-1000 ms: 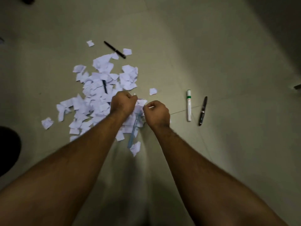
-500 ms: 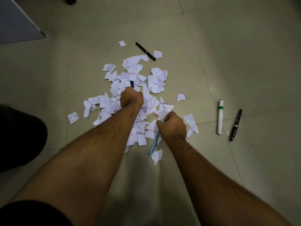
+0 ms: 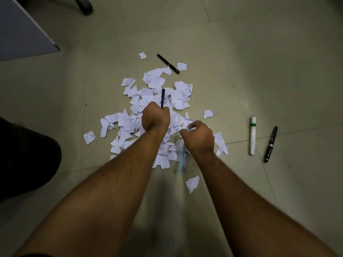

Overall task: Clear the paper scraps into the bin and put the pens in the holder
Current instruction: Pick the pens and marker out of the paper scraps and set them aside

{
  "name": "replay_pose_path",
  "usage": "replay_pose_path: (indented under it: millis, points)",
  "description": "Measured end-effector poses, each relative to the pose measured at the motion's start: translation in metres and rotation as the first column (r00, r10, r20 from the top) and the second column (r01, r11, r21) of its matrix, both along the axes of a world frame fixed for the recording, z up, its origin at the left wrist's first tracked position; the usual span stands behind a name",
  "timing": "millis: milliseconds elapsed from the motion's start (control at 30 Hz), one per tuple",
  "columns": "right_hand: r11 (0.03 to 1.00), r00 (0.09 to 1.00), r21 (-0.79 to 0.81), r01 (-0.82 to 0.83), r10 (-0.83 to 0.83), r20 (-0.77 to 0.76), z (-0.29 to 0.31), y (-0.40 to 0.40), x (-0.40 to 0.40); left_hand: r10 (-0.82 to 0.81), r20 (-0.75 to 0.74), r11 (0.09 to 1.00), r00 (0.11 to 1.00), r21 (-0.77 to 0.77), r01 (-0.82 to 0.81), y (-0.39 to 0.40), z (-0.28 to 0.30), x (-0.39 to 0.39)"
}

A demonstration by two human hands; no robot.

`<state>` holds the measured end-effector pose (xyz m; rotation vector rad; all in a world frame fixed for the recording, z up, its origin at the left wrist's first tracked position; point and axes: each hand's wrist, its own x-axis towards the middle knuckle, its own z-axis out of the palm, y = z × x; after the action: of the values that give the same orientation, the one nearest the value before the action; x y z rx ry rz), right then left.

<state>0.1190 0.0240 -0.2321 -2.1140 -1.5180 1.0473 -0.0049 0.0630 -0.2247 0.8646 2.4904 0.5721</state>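
A heap of torn white paper scraps (image 3: 154, 93) lies on the tiled floor. My left hand (image 3: 155, 117) is closed over the heap's middle, gripping a dark blue pen (image 3: 162, 98) whose end sticks up past the fingers. My right hand (image 3: 199, 138) is closed on a light blue pen (image 3: 182, 161), blurred, hanging down below the wrist. A black pen (image 3: 168, 64) lies at the heap's far edge. To the right lie a white marker with a green band (image 3: 252, 135) and a black pen (image 3: 271, 144), side by side. No bin or holder is in view.
A grey panel or furniture edge (image 3: 27, 34) fills the top left corner. A dark chair caster (image 3: 84, 5) stands at the top. A dark shape, perhaps my knee (image 3: 24, 158), sits at the left. Stray scraps (image 3: 192, 183) lie near my right forearm.
My left hand has closed around the dark blue pen and raised it from the heap. My right hand has lifted the light blue pen, which now blurs. The view has shifted.
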Motion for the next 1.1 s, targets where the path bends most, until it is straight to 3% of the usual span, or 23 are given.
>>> replay_pose_path:
  millis: [100, 167, 233, 333, 400, 467, 567, 633, 700, 767, 833, 900, 1000, 1100]
  points:
    - [0.989, 0.981, 0.012, 0.149, -0.147, -0.127, 0.009, 0.013, 0.013, -0.07, 0.016, 0.987, 0.997, 0.148, 0.067, -0.006, 0.019, 0.013]
    - [0.913, 0.87, -0.051, 0.404, -0.401, -0.287, 0.012, 0.021, 0.027, -0.146, 0.005, 0.96, 0.989, 0.243, 0.14, -0.008, 0.029, 0.022]
    - [0.768, 0.622, -0.209, 0.605, -0.62, -0.477, 0.014, 0.022, 0.051, -0.195, 0.005, 0.931, 0.981, 0.315, 0.183, -0.008, 0.039, 0.033]
    - [0.66, 0.307, -0.414, 0.627, -0.698, -0.647, 0.019, 0.018, 0.088, -0.2, 0.075, 0.923, 0.977, 0.349, 0.162, 0.0, 0.044, 0.054]
    - [0.494, 0.012, -0.535, 0.686, -0.742, -0.67, 0.022, 0.015, 0.107, -0.261, 0.159, 0.933, 0.952, 0.295, 0.206, 0.007, 0.043, 0.083]
    - [0.429, -0.113, -0.563, 0.707, -0.717, -0.688, 0.02, 0.015, 0.113, -0.337, 0.239, 0.931, 0.911, 0.231, 0.284, 0.011, 0.039, 0.113]
    - [0.466, -0.098, -0.549, 0.694, -0.694, -0.713, 0.021, 0.015, 0.125, -0.415, 0.33, 0.91, 0.848, 0.13, 0.394, 0.02, 0.028, 0.158]
    - [0.441, -0.058, -0.511, 0.738, -0.713, -0.699, 0.017, 0.013, 0.146, -0.444, 0.389, 0.888, 0.807, 0.075, 0.453, 0.027, 0.018, 0.185]
    - [0.465, 0.119, -0.408, 0.785, -0.761, -0.638, 0.01, 0.005, 0.167, -0.476, 0.411, 0.86, 0.778, 0.034, 0.509, 0.031, 0.007, 0.208]
    - [0.435, 0.288, -0.247, 0.866, -0.836, -0.467, 0.0, -0.005, 0.181, -0.508, 0.412, 0.831, 0.756, 0.002, 0.557, 0.029, -0.003, 0.227]
    - [0.42, 0.379, -0.089, 0.903, -0.878, -0.293, -0.006, -0.014, 0.193, -0.523, 0.408, 0.817, 0.748, -0.011, 0.577, 0.024, -0.011, 0.245]
    - [0.5, 0.488, -0.025, 0.866, -0.854, -0.18, -0.007, -0.02, 0.198, -0.532, 0.405, 0.806, 0.743, -0.026, 0.591, 0.019, -0.016, 0.259]
    - [0.59, 0.589, 0.033, 0.807, -0.799, -0.121, -0.004, -0.029, 0.201, -0.537, 0.357, 0.811, 0.764, -0.03, 0.584, 0.009, -0.017, 0.267]
    - [0.617, 0.624, 0.095, 0.781, -0.773, -0.115, 0.0, -0.029, 0.196, -0.516, 0.282, 0.843, 0.809, 0.0, 0.538, 0.005, -0.017, 0.261]
